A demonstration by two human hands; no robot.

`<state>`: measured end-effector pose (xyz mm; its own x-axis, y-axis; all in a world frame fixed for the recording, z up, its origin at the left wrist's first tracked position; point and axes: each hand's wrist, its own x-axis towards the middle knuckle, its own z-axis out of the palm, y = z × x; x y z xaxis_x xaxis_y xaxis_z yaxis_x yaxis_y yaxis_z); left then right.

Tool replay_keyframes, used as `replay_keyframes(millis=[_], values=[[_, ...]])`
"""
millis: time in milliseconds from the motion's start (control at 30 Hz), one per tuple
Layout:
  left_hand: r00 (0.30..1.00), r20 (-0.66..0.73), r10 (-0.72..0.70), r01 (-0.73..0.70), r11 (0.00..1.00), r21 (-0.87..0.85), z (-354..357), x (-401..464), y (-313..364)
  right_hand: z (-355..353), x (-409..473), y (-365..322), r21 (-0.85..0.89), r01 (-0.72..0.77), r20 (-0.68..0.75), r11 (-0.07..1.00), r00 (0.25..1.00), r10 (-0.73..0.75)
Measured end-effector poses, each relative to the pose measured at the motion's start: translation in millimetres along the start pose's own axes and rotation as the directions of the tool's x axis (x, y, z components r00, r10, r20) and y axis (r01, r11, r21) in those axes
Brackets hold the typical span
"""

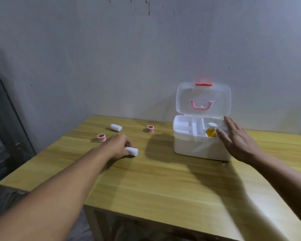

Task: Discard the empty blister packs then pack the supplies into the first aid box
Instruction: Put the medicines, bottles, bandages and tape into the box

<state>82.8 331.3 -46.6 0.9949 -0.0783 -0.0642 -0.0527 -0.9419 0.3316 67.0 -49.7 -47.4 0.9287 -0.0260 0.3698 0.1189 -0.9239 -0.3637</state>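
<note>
A white first aid box (198, 148) stands open at the right of the table, its clear lid (203, 99) upright with a pink handle. A bottle of yellow liquid with a white cap (211, 130) sits in the tray's right compartment. My right hand (236, 138) hovers flat and open just right of that bottle, over the box's front right corner. My left hand (118, 145) is closed around one end of a white gauze roll (133, 151) lying on the table. A second gauze roll (116, 127) and two red-and-white tape rolls (101, 137) (150, 128) lie further back.
The wooden table (163, 180) meets a grey wall behind. A dark framed object (5, 119) stands to the left, beyond the table edge. The tray's left compartments (182, 127) hold nothing visible.
</note>
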Motion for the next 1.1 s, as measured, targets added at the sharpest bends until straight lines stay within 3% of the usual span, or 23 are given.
replay_keyframes(millis=[133, 267, 433, 600, 733, 867, 1100], values=[[0.987, -0.157, -0.024, 0.022, 1.000, -0.013, 1.7, 34.1, -4.7, 0.9, 0.3, 0.7, 0.002, 0.004, -0.008, 1.000, 1.000, -0.004], [0.966, -0.258, -0.003, 0.043, 0.988, 0.149, -11.2, 69.0, -5.4, 1.7, 0.3, 0.8, 0.010, 0.003, -0.021, 1.000, 1.000, -0.003], [0.980, -0.198, -0.027, 0.063, 0.981, 0.181, -22.1, 102.1, -17.0, 2.2, 0.0, 0.8, 0.011, 0.007, -0.033, 1.000, 0.999, -0.006], [0.995, -0.035, -0.096, 0.098, 0.994, 0.047, -15.7, 120.7, -33.0, 5.6, 1.0, 4.1, 0.008, 0.027, -0.052, 1.000, 0.998, -0.027], [0.994, -0.068, -0.091, 0.094, 0.995, 0.042, -14.2, 126.6, -38.4, 5.1, 0.3, 3.9, 0.014, 0.031, -0.070, 0.999, 0.997, -0.030], [0.992, -0.125, -0.003, 0.004, 1.000, 0.003, -18.3, 123.0, -17.9, 4.5, -2.0, 1.2, 0.015, 0.032, -0.079, 0.999, 0.996, -0.031], [0.924, -0.187, 0.332, -0.364, 0.914, -0.177, -42.3, 103.9, 93.4, 3.5, -2.1, -0.2, 0.015, 0.026, -0.070, 1.000, 0.997, -0.024]])
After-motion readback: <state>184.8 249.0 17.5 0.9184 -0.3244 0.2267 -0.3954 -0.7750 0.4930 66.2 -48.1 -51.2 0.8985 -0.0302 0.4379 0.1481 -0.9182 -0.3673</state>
